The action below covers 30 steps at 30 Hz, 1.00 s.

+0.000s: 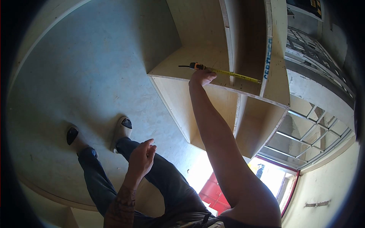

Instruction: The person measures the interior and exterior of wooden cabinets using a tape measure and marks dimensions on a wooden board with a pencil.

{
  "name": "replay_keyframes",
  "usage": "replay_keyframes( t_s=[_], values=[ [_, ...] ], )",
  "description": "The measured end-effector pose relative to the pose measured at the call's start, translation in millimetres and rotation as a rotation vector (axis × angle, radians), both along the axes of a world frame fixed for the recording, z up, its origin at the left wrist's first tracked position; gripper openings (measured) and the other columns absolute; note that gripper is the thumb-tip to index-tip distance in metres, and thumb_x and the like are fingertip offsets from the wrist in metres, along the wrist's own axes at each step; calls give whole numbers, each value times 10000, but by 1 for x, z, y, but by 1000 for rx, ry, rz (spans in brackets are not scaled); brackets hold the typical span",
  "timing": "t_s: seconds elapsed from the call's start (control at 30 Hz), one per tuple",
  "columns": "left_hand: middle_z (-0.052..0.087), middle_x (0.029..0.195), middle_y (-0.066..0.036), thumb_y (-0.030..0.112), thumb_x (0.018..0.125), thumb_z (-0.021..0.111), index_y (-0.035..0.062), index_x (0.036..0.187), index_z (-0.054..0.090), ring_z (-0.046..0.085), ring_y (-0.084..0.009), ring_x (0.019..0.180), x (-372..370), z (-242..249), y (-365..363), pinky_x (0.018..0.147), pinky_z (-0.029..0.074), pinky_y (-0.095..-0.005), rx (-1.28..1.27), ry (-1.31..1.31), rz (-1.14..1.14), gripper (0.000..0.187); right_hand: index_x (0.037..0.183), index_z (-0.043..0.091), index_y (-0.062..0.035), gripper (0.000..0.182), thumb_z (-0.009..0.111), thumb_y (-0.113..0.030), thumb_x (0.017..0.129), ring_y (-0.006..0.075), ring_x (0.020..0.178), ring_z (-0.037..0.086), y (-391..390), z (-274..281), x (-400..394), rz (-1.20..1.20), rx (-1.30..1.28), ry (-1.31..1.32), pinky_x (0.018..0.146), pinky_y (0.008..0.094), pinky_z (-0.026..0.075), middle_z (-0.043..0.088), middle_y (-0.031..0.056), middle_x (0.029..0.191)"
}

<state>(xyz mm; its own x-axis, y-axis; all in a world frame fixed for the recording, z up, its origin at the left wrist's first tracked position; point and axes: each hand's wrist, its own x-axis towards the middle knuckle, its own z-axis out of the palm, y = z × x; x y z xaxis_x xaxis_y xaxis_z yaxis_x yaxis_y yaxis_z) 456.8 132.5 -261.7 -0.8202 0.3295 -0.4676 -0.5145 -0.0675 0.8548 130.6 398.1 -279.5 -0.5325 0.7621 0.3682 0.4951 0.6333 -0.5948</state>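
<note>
My right hand (203,77) grips a tape measure by its near side, at the edge of a plywood shelf unit (213,57). The black and orange case of the tape measure (197,66) sits just beyond my fingers, with a dark strap hanging off it. Its yellow blade is drawn out across the shelf, past one divider, and reaches an upright board (267,57) with blue lettering. My left hand (141,159) hovers above my leg, apart from the shelf unit. Its fingers are curled together, and what they may hold is too small to make out.
The smooth grey floor (87,72) lies under my feet. Metal grilles (308,133) stand at the right, beside a pale wall (327,190). A bright doorway with red panels (216,193) shows past my right arm. More plywood (53,209) edges the lower left.
</note>
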Motion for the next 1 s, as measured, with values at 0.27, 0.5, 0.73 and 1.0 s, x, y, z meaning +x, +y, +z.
replay_keyframes(
  t_s=[0.27, 0.5, 0.73, 1.0],
  values=[
    [747, 1031, -208, 244, 1046, 645, -8, 1270, 676, 737, -345, 905, 0, 0, 0, 815, 578, -430, -7, 4, -7, 339, 1202, 486, 44, 275, 407, -203, 1110, 381, 1034, 662, -11, 8, 2, 10, -44, -4, 889, 480, 575, 593, 278, 1180],
    [747, 1030, -209, 243, 1046, 646, -11, 1270, 675, 737, -347, 911, -2, 0, -1, 815, 579, -432, -2, -6, -11, 341, 1112, 453, 45, 285, 402, -235, 1122, 396, 961, 686, 2, -2, 0, 16, 26, 30, 787, 484, 588, 607, 282, 1104],
    [736, 988, -201, 228, 1041, 660, -2, 1274, 675, 717, -329, 840, 3, -5, 4, 767, 565, -415, -13, 31, 26, 327, 1112, 450, 36, 265, 403, -225, 1124, 401, 964, 687, -7, 4, 1, -15, 24, -31, 796, 503, 581, 613, 286, 1102],
    [743, 1012, -204, 246, 1046, 644, -8, 1278, 672, 730, -351, 887, 0, -3, 2, 799, 578, -437, -18, 18, -10, 346, 1116, 444, 33, 248, 406, -213, 1122, 407, 974, 679, 2, -1, 0, 1, 22, -12, 791, 505, 570, 607, 285, 1105]
  ],
)
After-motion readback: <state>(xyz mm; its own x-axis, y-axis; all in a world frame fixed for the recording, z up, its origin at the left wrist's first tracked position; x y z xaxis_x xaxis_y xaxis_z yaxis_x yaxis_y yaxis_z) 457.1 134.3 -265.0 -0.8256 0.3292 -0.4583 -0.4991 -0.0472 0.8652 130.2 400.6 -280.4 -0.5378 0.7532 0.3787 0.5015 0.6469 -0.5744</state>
